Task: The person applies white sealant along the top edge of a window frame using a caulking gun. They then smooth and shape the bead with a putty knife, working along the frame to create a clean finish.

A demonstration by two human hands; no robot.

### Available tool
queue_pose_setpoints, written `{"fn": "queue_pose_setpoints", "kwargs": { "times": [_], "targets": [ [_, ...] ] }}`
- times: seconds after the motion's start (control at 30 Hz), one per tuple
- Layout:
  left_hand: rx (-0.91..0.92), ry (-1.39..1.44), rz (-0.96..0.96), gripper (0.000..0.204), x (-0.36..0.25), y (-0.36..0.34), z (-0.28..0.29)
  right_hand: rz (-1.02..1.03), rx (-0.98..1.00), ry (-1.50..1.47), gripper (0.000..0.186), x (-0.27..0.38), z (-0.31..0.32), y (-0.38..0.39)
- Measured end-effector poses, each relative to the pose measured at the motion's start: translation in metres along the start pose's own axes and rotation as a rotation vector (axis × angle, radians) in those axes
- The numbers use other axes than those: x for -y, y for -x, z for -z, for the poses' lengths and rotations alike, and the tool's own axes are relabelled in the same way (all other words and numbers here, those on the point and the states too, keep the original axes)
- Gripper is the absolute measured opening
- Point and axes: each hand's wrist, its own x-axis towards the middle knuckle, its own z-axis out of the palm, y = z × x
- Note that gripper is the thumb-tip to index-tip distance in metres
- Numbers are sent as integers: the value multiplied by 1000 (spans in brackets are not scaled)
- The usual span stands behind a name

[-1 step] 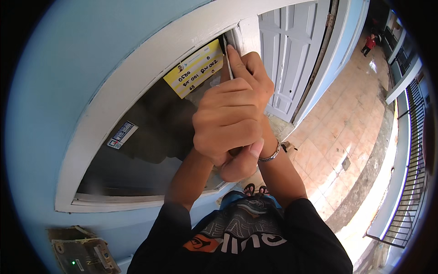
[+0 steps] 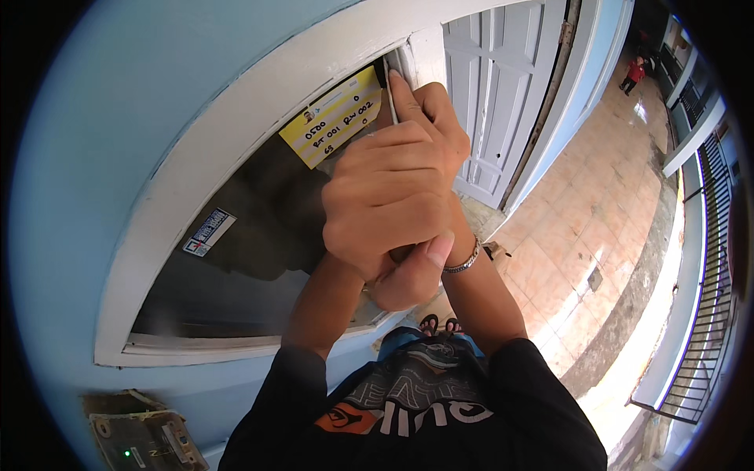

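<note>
My left hand is closed in a fist, nearer to the camera, and covers part of my right hand. My right index finger is stretched up along a thin pale strip at the window's corner; its other fingers are bent. Whether the strip is a blade or a piece of trim, I cannot make out. Whatever the fist wraps round is hidden. Both hands are at the white window frame, beside the dark glass. A yellow-and-white sticker with handwriting is on the glass, left of my fingers.
A grey panelled door stands to the right. Beyond it runs a tiled walkway with a black railing. A person in red is far down it. A meter box is low on the blue wall.
My left fist has shifted slightly left. My right hand has moved up a little at the frame, its index finger still along the strip.
</note>
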Motion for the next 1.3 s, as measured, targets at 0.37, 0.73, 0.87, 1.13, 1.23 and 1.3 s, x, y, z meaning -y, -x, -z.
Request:
{"fn": "queue_pose_setpoints", "kwargs": {
  "times": [0.37,0.73,0.87,1.13,1.23,1.3],
  "targets": [
    [215,249,478,12,-66,216,-85,-881,935,-189,46,-49,164,216],
    [321,274,489,18,-86,251,-93,-1804,413,-935,48,-17,173,237],
    [157,3,426,21,-77,229,-67,-1540,352,-808,61,-8,129,176],
    [-466,208,918,39,-44,187,-41,-1415,502,-824,55,29,128,119],
    [-226,596,990,31,-31,199,-37,-1547,515,-913,42,36,147,129],
    [-218,862,980,27,-28,208,-37,-1570,540,-975,47,41,164,133]
  ]
}}
